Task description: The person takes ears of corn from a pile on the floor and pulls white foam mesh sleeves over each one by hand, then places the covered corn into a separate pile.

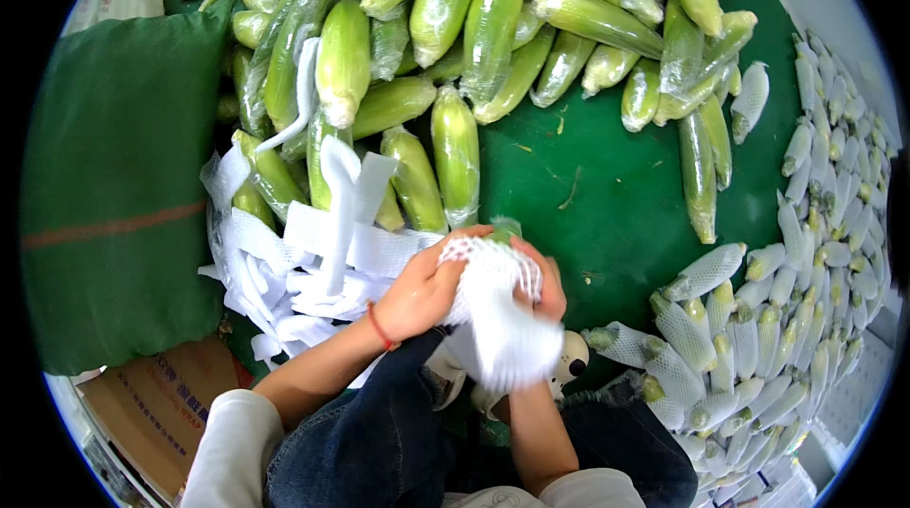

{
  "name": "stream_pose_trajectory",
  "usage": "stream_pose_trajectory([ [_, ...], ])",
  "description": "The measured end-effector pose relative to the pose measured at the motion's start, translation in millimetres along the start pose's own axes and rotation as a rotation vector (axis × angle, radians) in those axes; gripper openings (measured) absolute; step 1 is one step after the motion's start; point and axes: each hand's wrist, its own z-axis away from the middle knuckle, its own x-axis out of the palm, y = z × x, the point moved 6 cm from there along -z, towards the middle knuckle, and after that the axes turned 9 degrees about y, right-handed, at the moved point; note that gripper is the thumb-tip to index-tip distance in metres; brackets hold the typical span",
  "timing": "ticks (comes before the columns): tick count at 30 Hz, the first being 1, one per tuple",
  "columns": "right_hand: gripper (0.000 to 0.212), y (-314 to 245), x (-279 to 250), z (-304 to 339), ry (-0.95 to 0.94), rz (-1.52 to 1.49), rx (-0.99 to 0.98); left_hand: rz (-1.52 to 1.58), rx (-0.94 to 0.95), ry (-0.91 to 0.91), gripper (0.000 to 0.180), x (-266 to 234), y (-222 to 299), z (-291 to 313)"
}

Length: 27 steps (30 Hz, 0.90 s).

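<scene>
A white foam net sleeve (502, 318) is held low in front of me, between both hands. At its far end a green tip (505, 227) shows, apparently an ear of corn; the rest of it is hidden inside the sleeve. My left hand (422, 290), with a red cord on the wrist, is closed round the sleeve's left side. On the other side, my right hand (545, 281) wraps its fingers about the upper right edge. Left of my hands lies a heap of flat white foam sleeves (303, 262). Film-wrapped green corn ears (455, 148) lie just beyond.
A large pile of wrapped corn (493, 15) covers the far side of the green surface (569, 157). Many sleeved ears (749, 337) are stacked along the right. A dark green cushion-like bundle (123, 186) and a cardboard box (161, 404) stand at left.
</scene>
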Motion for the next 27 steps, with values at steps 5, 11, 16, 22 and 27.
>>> stream_pose_trajectory([
  [5,0.025,66,-18,-15,0.165,-0.171,0.147,-0.262,0.097,0.074,0.025,12,-51,-37],
  [11,0.028,172,-8,-30,0.109,-0.705,0.569,-0.522,0.324,0.086,0.03,34,-82,-70],
  [16,0.04,42,0,-41,-0.132,-0.724,0.617,-0.307,0.323,0.03,0.027,37,-26,-66],
  [22,0.102,41,-112,-27,-0.99,-0.143,0.94,-0.701,0.603,0.018,0.053,73,-26,-34],
  [27,0.092,27,-310,-32,-1.369,1.397,0.551,-1.329,0.456,-0.988,0.05,110,-155,37],
])
